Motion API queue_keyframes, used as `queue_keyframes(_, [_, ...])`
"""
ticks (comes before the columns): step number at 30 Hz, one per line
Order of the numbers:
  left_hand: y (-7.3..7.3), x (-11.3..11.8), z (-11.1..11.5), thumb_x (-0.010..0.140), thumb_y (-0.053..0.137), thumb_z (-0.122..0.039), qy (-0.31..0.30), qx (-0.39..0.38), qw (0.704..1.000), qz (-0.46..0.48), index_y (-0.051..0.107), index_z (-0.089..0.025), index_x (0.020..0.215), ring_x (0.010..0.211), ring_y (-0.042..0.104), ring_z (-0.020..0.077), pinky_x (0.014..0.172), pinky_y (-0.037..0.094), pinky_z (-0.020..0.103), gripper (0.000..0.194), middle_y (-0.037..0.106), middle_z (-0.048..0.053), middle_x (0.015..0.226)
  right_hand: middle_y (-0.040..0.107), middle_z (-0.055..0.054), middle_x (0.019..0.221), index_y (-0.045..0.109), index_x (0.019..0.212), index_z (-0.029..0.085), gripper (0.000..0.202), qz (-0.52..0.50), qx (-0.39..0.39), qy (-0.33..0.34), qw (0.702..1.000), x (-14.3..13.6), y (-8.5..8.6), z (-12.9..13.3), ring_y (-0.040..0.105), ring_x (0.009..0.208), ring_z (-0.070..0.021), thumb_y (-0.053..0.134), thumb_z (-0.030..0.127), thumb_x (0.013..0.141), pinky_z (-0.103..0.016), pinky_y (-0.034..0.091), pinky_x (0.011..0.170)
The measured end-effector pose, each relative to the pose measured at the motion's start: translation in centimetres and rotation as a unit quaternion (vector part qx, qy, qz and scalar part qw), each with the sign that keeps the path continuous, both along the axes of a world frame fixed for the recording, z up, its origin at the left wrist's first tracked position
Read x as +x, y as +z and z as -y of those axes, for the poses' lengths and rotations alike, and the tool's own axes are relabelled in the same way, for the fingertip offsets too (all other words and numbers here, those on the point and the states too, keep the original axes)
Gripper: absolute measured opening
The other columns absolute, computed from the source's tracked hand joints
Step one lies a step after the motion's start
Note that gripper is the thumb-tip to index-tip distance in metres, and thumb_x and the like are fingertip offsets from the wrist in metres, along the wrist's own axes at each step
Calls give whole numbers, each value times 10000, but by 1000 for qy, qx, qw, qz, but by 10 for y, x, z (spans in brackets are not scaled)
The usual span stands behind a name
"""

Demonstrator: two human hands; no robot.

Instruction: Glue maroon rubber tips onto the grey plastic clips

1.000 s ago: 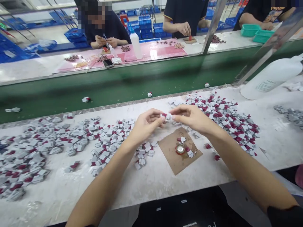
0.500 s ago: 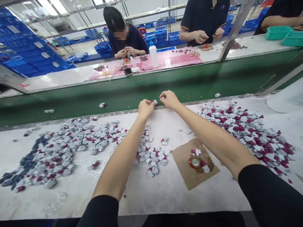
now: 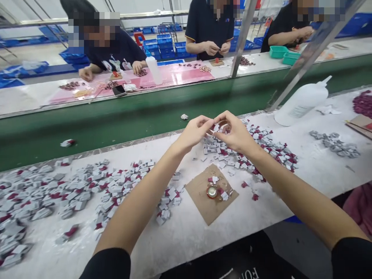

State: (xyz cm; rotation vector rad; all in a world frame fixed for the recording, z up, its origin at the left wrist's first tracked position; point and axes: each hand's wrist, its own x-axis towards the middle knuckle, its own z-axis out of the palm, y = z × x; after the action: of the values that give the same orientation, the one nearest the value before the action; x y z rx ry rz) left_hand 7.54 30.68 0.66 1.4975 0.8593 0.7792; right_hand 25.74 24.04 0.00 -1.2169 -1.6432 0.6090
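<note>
My left hand [image 3: 195, 131] and my right hand [image 3: 234, 133] meet above the far edge of the bench, fingertips pinched together. Between them is a small white-and-maroon piece [image 3: 216, 127], partly hidden by the fingers. Both hands appear to grip it. Beneath and behind my right hand spreads a pile of similar white-and-maroon pieces [image 3: 280, 153]. Nearer to me lies a square of brown cardboard [image 3: 200, 205]. On it rests a round red-rimmed cap [image 3: 212, 191] with a shiny wet-looking middle, and a few white-and-maroon pieces [image 3: 223, 195] lie beside it.
Many grey-and-maroon pieces [image 3: 78, 190] cover the left of the bench. A white squeeze bottle [image 3: 303, 101] lies tilted at right, near grey parts [image 3: 334, 143] and a maroon heap [image 3: 363, 104]. Across the green strip [image 3: 130, 124], co-workers sit behind another bench. A metal post [image 3: 242, 38] rises there.
My hands have come together around the piece that my left hand held apart from my right. The view has swung to the right. A co-worker's hands opposite have moved apart.
</note>
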Motion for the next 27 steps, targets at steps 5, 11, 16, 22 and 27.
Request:
queue_keyframes(5, [-5, 0, 36, 911, 840, -222, -35, -52, 995, 73, 791, -154, 955, 802, 705, 164, 816, 595, 336, 95, 773, 66, 908, 726, -81, 1329, 663, 1172, 271, 343, -64, -20, -6, 998, 6, -1, 48, 719, 1073, -248, 831, 267, 872, -387, 612, 838])
queue_keyframes(11, [-26, -3, 75, 840, 896, -296, -6, -33, 994, 101, 790, -174, 1012, 941, 782, 222, 931, 637, 388, 237, 829, 81, 1008, 804, -73, 1039, 770, 1076, 253, 400, -187, -161, -27, 969, 7, -18, 87, 795, 1011, -279, 947, 530, 849, -445, 691, 912])
queue_keyframes(16, [-36, -15, 99, 859, 880, -302, -55, -39, 997, 36, 766, -180, 1006, 934, 787, 231, 889, 641, 387, 222, 825, 81, 996, 871, -84, 1065, 856, 1061, 253, 353, -197, -197, -15, 960, 4, -29, 114, 841, 1022, -304, 974, 489, 828, -480, 705, 960])
queue_keyframes(22, [-35, -44, 102, 949, 697, -175, -60, 99, 981, -158, 745, -194, 1159, 1075, 749, 273, 1007, 610, 466, 216, 781, 104, 1183, 868, -61, 992, 889, 1021, 262, 121, -108, -182, -64, 975, 2, -24, 144, 829, 945, -282, 819, 299, 930, -441, 684, 873])
queue_keyframes(27, [-47, -52, 95, 960, 716, -179, 29, 228, 903, -363, 714, -169, 1268, 1311, 603, 393, 1163, 512, 584, 308, 688, 169, 1295, 848, -44, 996, 880, 1043, 276, 145, -12, -137, -29, 990, -7, -15, 167, 793, 921, -251, 753, 220, 1003, -393, 620, 796])
